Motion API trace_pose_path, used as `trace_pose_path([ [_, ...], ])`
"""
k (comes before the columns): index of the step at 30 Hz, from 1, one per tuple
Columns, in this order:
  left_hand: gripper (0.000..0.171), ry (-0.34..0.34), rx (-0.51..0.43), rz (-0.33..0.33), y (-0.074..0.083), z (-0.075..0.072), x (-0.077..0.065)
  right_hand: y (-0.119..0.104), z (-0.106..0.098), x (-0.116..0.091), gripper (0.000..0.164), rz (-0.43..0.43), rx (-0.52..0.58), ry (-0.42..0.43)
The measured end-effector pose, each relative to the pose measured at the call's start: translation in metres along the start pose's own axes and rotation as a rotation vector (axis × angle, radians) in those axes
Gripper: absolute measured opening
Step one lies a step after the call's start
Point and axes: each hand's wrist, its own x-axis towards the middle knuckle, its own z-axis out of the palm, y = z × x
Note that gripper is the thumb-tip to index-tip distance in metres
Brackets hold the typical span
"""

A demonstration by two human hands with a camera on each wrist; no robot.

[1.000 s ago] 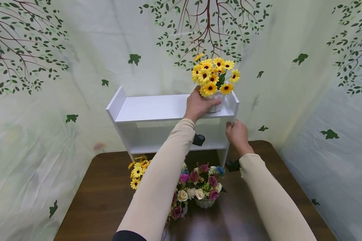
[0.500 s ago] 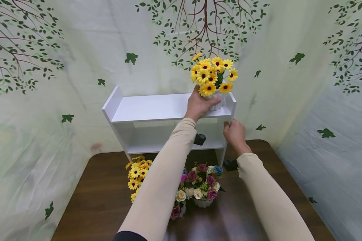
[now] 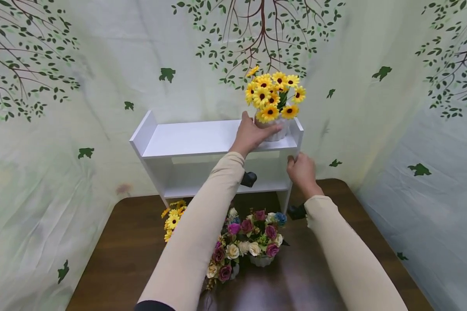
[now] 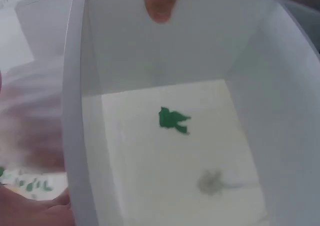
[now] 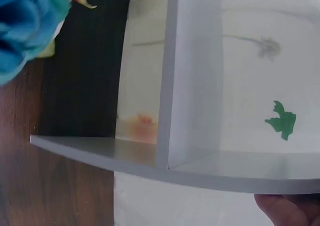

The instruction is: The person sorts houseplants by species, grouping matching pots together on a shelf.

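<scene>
A white pot (image 3: 279,133) of yellow daisy-like flowers (image 3: 270,96) stands at the right end of the top board of a white shelf unit (image 3: 190,138). At its left side is my left hand (image 3: 250,136), fingers spread apart and thumb reaching across the pot's front. In the left wrist view the thumb tip (image 4: 161,3) shows over the shelf's open compartment. My right hand (image 3: 303,172) holds the front edge of the shelf's right side panel with curled fingers; the right wrist view shows part of this hand (image 5: 287,208) at the panel.
Below the shelf, on the dark wooden table (image 3: 116,242), stand a pot of mixed roses (image 3: 262,237), another rose arrangement (image 3: 225,259) and more yellow flowers (image 3: 173,220). My left forearm partly hides them. A leaf-printed cloth (image 3: 101,172) hangs behind.
My left hand has shifted left and its fingers have spread away from the pot, which stays at the shelf's right end. The right hand keeps its hold on the side panel.
</scene>
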Motion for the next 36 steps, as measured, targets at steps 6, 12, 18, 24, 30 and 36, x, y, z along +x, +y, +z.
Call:
trace_pose_path([
  [6, 0.090, 0.016, 0.160, 0.111, -0.022, -0.036, -0.031, 0.001, -0.002, 0.001, 0.033, -0.014, 0.000, 0.014],
  [12, 0.055, 0.104, 0.263, 0.382, -0.065, -0.079, -0.101, -0.004, 0.002, -0.001, 0.032, 0.014, 0.020, -0.009],
  [18, 0.039, 0.173, 0.362, 0.462, -0.125, -0.108, -0.168, -0.004, 0.001, -0.001, 0.032, 0.021, 0.035, -0.016],
  [24, 0.024, 0.382, 0.316, 0.327, -0.200, -0.125, -0.220, -0.004, -0.001, -0.001, 0.031, 0.025, 0.045, -0.012],
  [30, 0.019, 0.472, 0.281, -0.078, -0.259, -0.131, -0.266, -0.004, 0.001, 0.000, 0.033, 0.026, 0.035, -0.013],
  [36, 0.025, 0.306, 0.264, -0.376, -0.298, -0.125, -0.293, -0.003, 0.002, -0.001, 0.032, 0.021, 0.022, -0.011],
])
